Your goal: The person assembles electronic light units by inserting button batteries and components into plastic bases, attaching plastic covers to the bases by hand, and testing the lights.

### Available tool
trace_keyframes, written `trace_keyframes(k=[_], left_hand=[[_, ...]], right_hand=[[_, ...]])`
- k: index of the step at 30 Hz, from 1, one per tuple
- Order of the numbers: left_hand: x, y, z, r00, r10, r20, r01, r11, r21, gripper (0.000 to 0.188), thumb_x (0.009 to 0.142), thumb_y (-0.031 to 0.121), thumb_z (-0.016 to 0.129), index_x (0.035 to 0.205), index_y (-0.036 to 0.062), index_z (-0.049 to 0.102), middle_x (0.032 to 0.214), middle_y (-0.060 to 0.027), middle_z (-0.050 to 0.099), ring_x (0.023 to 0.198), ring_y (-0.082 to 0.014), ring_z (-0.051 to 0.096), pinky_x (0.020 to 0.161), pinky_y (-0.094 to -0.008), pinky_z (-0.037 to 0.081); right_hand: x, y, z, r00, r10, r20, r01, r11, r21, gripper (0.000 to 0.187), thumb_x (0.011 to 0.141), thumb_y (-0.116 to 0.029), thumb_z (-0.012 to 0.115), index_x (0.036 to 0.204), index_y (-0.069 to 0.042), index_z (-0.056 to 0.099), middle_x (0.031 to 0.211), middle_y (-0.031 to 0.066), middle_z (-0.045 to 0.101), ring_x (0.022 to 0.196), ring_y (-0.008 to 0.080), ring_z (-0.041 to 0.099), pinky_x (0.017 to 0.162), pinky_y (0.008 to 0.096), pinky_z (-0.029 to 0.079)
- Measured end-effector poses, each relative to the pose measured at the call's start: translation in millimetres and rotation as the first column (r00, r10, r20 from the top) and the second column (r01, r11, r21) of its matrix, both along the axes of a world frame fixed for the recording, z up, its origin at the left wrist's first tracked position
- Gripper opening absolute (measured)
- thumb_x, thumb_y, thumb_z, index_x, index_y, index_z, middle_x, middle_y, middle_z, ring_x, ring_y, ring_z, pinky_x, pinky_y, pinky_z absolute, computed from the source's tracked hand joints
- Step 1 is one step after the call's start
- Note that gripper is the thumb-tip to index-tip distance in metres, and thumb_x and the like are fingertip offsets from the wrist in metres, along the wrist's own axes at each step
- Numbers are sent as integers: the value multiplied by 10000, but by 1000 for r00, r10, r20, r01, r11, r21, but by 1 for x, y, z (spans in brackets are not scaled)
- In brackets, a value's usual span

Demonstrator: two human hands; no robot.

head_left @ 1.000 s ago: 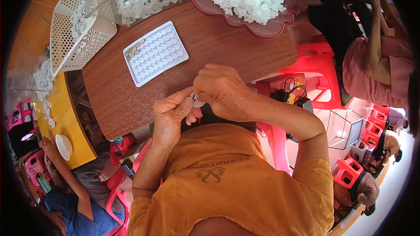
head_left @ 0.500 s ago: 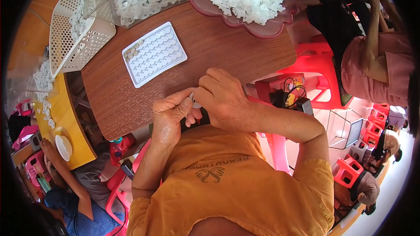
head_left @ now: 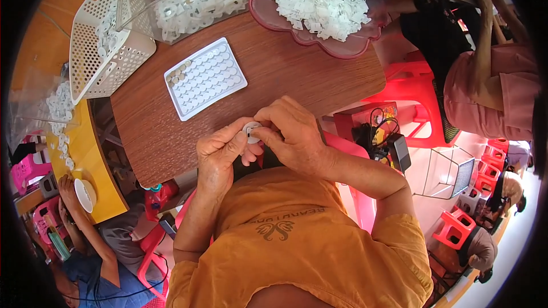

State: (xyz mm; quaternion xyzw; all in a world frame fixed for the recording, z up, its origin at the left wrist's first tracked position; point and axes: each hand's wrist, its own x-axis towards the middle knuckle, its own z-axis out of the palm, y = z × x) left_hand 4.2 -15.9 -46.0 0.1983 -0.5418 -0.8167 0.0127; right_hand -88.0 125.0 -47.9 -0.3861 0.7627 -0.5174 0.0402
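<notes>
Between my two hands, just off the near edge of the brown table (head_left: pixel 279 80), is a small round white plastic disc (head_left: pixel 251 130) with a dark spot near its middle. My left hand (head_left: pixel 220 151) pinches its left side between thumb and fingers. From the right, my right hand (head_left: pixel 294 131) grips it too, thumb lying across its face. Beyond them a white tray (head_left: pixel 206 78) rests on the table, with rows of round white pieces and several brownish discs at its left corner. Fingers partly cover the held disc.
A pink scalloped bowl (head_left: pixel 342 49) of small white pieces and a clear bin (head_left: pixel 200 8) of white discs stand at the back. A white perforated basket (head_left: pixel 114 71) is at left. Beside it, a yellow table (head_left: pixel 97 148) bears a white bowl (head_left: pixel 84 194). Other people sit at both sides.
My right hand has turned and shifted slightly right, and the disc's face now shows between my fingers. The table and tray appear slightly lower in view.
</notes>
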Motion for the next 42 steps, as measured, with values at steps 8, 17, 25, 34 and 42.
trace_keyframes(k=[8, 17, 25, 34, 42], left_hand=[[5, 8, 2, 999, -14, -36, 7, 980, -201, 306, 941, 175, 523, 1156, -38, 567, 837, -62, 645, 644, -66, 566, 559, -178, 443], [8, 15, -1, 980, 68, -187, -124, 943, -310, 179, 942, 112, 510, 1085, 4, 509, 850, -35, 613, 739, -58, 550, 638, -182, 454], [9, 15, -12, 967, 66, -246, -151, 926, -347, 151, 939, 103, 514, 1047, -3, 519, 859, -25, 598, 712, -58, 534, 636, -186, 456], [5, 1, 1, 990, -6, -144, -68, 864, -498, 139, 921, 65, 531, 1044, 3, 549, 815, -22, 578, 677, -53, 519, 593, -186, 438], [2, -18, 23, 985, 55, -165, -126, 880, -458, 93, 888, 35, 570, 978, 21, 588, 710, 7, 555, 626, -48, 522, 553, -195, 431]], right_hand=[[5, -1, 0, 995, 5, 96, 5, 995, -100, 143, 738, -10, 634, 854, -36, 555, 735, 92, 521, 691, 283, 498, 601, 373, 413], [13, -3, 3, 947, -9, 322, 66, 984, -168, 148, 728, -1, 681, 835, -30, 582, 730, 46, 527, 646, 161, 509, 539, 284, 413], [16, -10, -5, 966, -20, 258, 98, 951, -294, 133, 702, 33, 679, 765, -37, 585, 692, 34, 538, 630, 145, 504, 513, 263, 400], [13, -13, 2, 932, -15, 363, 99, 971, -216, 85, 745, 10, 680, 773, -9, 603, 722, 34, 550, 619, 105, 503, 515, 235, 401], [7, -30, 16, 935, 70, 347, 21, 967, -254, 82, 770, -1, 669, 830, -8, 614, 743, 45, 545, 655, 113, 522, 548, 236, 405]])
